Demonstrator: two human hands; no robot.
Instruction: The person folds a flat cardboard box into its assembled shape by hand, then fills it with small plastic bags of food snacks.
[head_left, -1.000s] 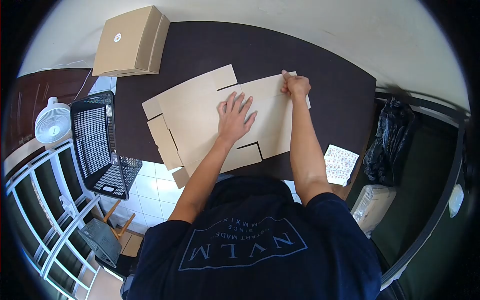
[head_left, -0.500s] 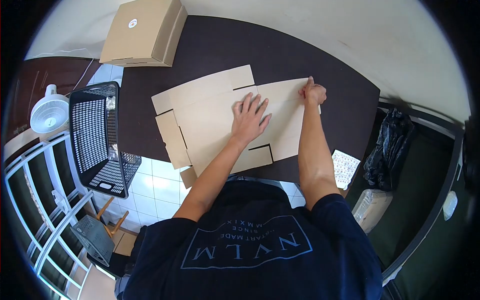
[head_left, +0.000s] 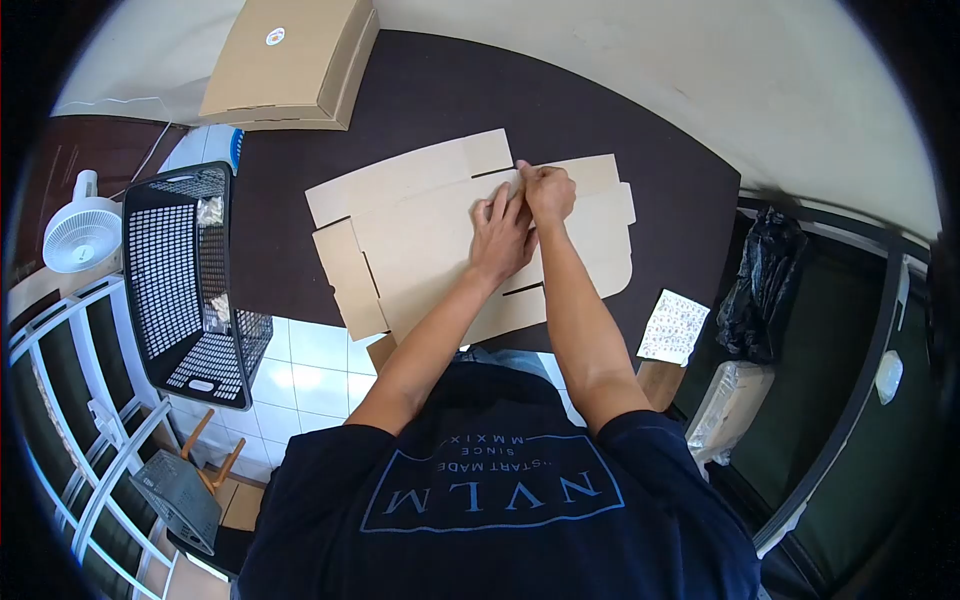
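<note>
A flat, die-cut cardboard sheet (head_left: 410, 235) with slots and side flaps lies on the dark table (head_left: 450, 85). My left hand (head_left: 502, 235) rests on its middle with the fingers spread, palm down. Close beside it, to the right, my right hand (head_left: 548, 194) is closed with its fingers curled, touching the cardboard near the crease at the upper slot. Whether anything is inside the right hand's fingers is hidden. The right flap of the sheet, with its small end tab, lies flat beyond the right hand.
A closed cardboard box (head_left: 290, 60) stands at the table's back left. Left of the table are a black basket (head_left: 185, 280) and a white fan (head_left: 85, 235). A patterned white sheet (head_left: 674, 327) lies at the right front edge, near a black plastic bag (head_left: 765, 285).
My right hand has moved left from the sheet's right edge to beside my left hand, uncovering the right flap's end. My left hand has stayed about where it was. The view has shifted slightly.
</note>
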